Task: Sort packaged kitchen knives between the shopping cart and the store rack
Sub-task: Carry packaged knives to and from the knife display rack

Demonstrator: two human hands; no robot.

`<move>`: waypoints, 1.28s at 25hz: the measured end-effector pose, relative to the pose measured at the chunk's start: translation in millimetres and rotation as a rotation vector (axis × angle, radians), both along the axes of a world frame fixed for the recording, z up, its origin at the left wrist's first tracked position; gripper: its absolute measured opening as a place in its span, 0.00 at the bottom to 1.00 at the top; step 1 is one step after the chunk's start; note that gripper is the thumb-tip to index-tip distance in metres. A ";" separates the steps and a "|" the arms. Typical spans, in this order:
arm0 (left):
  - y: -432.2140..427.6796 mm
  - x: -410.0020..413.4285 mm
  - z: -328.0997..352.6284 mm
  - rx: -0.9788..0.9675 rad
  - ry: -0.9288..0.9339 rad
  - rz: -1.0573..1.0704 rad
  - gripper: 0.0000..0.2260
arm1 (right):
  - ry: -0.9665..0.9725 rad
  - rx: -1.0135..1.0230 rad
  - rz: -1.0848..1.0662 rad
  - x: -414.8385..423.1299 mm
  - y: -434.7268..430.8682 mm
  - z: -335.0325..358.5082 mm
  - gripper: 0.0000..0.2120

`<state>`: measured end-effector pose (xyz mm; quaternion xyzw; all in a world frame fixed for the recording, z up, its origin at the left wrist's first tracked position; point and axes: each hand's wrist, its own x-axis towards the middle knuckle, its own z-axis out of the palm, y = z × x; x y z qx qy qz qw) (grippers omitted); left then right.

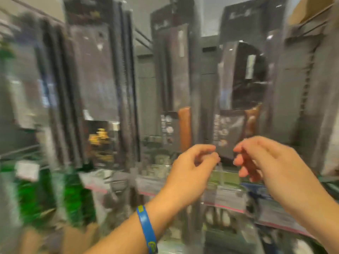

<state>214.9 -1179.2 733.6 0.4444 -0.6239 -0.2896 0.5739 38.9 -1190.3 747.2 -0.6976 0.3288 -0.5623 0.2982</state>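
knife package (240, 99) | hanging upright on rack (297, 85) | brown handle (blurred, probably cleaver)

knife pack (240, 85) hangs on rack (145, 79) | left grip (192, 167), right grip (266, 158) side by side before its foot

Left hand (192, 163), right hand (269, 158), raised, half-curled.

knife package (242, 85) glossy clear plastic over dark card; its handle (252, 121) brown (wood-like); wristband (146, 230) smooth blue
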 end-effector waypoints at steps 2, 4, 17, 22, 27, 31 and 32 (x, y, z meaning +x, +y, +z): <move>19.3 42.5 -16.2 0.053 0.053 0.128 0.06 | -0.015 0.002 0.046 27.2 2.7 -18.7 0.08; 39.7 79.3 -29.5 0.095 0.059 0.281 0.06 | 0.031 -0.022 0.063 54.3 1.8 -33.2 0.11; 93.6 213.6 -47.9 0.108 -0.045 0.680 0.08 | 0.386 -0.089 0.048 175.7 18.2 -50.2 0.22; 88.0 273.2 -52.7 -0.135 -0.101 0.829 0.15 | 0.231 -0.098 -0.076 219.5 19.3 -54.7 0.23; 64.4 349.8 -38.2 -0.156 -0.106 0.832 0.50 | 0.031 0.006 -0.194 256.8 17.1 -71.1 0.09; 30.3 366.8 -36.9 -0.198 -0.093 0.736 0.58 | 0.034 -0.031 -0.345 278.1 15.4 -79.2 0.08; 25.4 367.9 -38.7 -0.216 -0.088 0.739 0.58 | 0.031 -0.049 -0.374 281.6 15.7 -78.9 0.09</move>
